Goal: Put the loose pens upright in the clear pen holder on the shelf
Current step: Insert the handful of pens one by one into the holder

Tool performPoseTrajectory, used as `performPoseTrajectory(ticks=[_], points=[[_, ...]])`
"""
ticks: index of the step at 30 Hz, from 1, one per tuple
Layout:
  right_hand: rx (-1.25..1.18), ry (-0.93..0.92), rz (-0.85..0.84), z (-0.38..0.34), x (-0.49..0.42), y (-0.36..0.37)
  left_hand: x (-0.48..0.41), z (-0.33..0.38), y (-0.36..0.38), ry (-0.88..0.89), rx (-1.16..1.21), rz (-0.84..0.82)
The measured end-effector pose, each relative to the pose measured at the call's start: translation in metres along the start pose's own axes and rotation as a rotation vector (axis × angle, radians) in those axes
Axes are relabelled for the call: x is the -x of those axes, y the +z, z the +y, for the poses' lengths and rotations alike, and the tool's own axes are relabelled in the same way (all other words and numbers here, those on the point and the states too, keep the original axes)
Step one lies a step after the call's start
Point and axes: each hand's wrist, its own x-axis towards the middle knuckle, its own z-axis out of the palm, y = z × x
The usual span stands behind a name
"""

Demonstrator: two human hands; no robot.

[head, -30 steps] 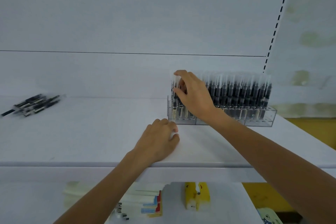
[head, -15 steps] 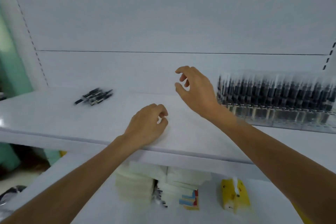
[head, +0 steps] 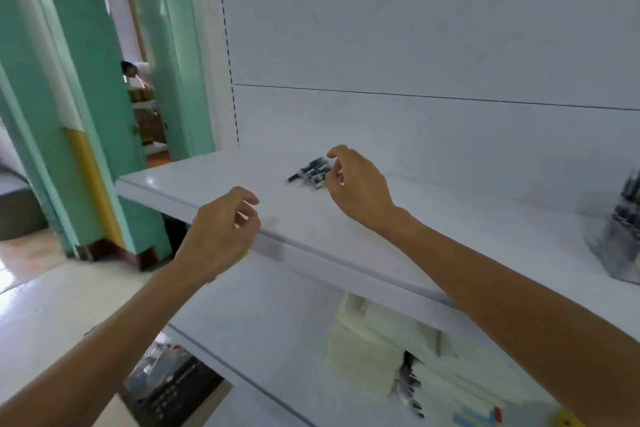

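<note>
A small pile of loose black pens (head: pixel 309 173) lies flat on the white shelf (head: pixel 433 229), towards its left end. My right hand (head: pixel 356 184) hovers just right of the pile, fingers curled and apart, holding nothing; whether a fingertip touches a pen I cannot tell. My left hand (head: pixel 221 232) hangs at the shelf's front edge, fingers loosely bent and empty. The clear pen holder (head: pixel 620 250), packed with upright black pens, is cut off at the right edge of the view.
White packets (head: pixel 377 354) and small boxes sit on the lower shelf. A green door frame (head: pixel 86 97) and a doorway stand to the left, with a person far behind it. A dark crate (head: pixel 166 388) rests on the floor below.
My view has swung left, so the holder slid to the right edge. My right hand left the holder and travelled left to the loose pens. My left hand lifted off the shelf top.
</note>
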Motion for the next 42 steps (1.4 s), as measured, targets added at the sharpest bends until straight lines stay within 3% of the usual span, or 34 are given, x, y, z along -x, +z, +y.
performPoseTrajectory(ticks=[4,9,17,24,28,32,38,42], points=[[0.04,0.007,-0.082,0.002,-0.029,0.029,-0.014,-0.027,-0.01,0.015,-0.025,-0.019],[0.047,0.01,-0.042,0.004,-0.082,0.049,-0.07,-0.051,-0.01,0.008,0.014,-0.032],[0.117,0.055,0.05,0.034,-0.145,0.068,-0.174,-0.07,0.047,0.12,0.07,-0.283],[0.174,0.229,-0.256,0.057,-0.158,0.095,-0.234,-0.08,0.095,0.182,0.056,-0.497],[0.265,0.226,-0.318,0.06,-0.165,0.102,-0.248,-0.083,0.109,0.259,0.052,-0.593],[0.289,0.305,-0.383,0.058,-0.169,0.114,-0.269,-0.093,0.112,0.364,-0.122,-0.66],[0.252,0.406,-0.291,0.048,-0.167,0.124,-0.289,-0.115,0.102,0.394,-0.182,-0.698],[0.098,0.483,-0.098,0.036,-0.164,0.127,-0.291,-0.119,0.089,0.372,-0.284,-0.732]])
